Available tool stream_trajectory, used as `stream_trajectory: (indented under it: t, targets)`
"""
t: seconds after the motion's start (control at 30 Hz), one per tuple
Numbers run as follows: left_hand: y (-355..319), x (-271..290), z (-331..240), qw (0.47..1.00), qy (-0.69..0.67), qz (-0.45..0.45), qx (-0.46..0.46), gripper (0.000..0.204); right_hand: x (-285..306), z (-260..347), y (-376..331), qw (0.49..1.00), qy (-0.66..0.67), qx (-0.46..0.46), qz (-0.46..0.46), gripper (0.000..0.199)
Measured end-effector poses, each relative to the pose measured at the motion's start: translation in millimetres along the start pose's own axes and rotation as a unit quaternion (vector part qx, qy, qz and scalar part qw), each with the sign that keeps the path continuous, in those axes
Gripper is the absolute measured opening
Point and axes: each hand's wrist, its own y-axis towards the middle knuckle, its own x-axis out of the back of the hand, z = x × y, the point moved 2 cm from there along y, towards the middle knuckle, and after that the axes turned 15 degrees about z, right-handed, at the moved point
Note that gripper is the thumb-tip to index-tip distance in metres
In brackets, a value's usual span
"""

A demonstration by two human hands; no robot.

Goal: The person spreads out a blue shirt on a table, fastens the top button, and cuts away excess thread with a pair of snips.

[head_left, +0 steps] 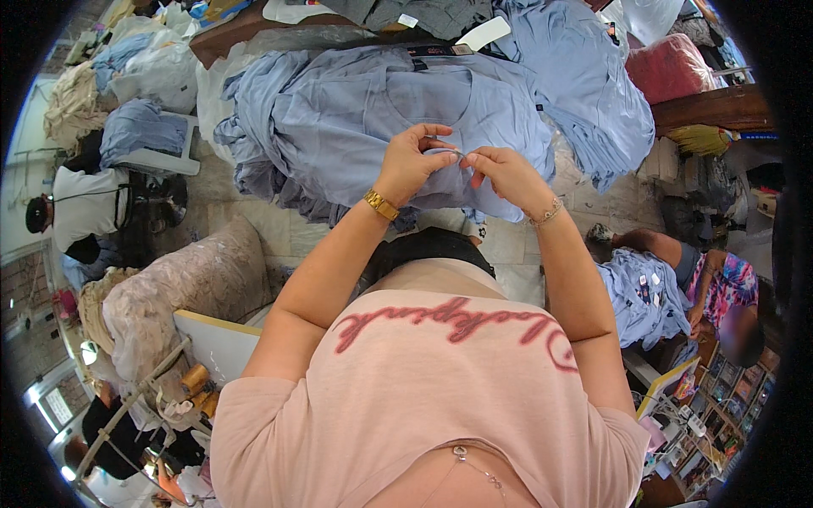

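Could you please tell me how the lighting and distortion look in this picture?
In the head view, the left hand, right hand and blue garment are well lit; there, a bright panel glares at lower left, and the scene bows toward dark corners.

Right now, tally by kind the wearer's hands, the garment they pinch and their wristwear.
Left hand and right hand: 2
Light-blue top, pinched: 1
Gold-coloured wristband, left wrist: 1
Chain bracelet, right wrist: 1
Total: 5

A brown wooden table [716, 108] bears heaped light-blue garments [339, 110] and, toward the right, a red bundle [671, 68].
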Motion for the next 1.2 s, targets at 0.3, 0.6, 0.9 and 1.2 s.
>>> stream_trajectory:
  t: [0.3,0.6,0.9,1.2]
  targets:
    - [-1.4,-1.8,-10.1,0.999,0.027,0.023,-0.016,0.040,0.3,5.0,-0.8,1.000,0.002,0.003,-0.020,0.033]
    - [-3.4,1.9,3.1,0.998,-0.047,0.019,0.049,0.040,14.1,4.1,-5.0,0.993,0.113,-0.016,0.041,0.032]
    - [-1.6,2.2,0.1,0.998,-0.056,0.008,0.037,0.043,12.2,10.4,0.1,0.999,-0.030,-0.013,0.034,0.030]
    - [-0.9,2.8,2.8,0.998,-0.056,-0.001,0.037,0.044,11.2,14.1,3.9,0.997,-0.069,-0.019,0.023,0.030]
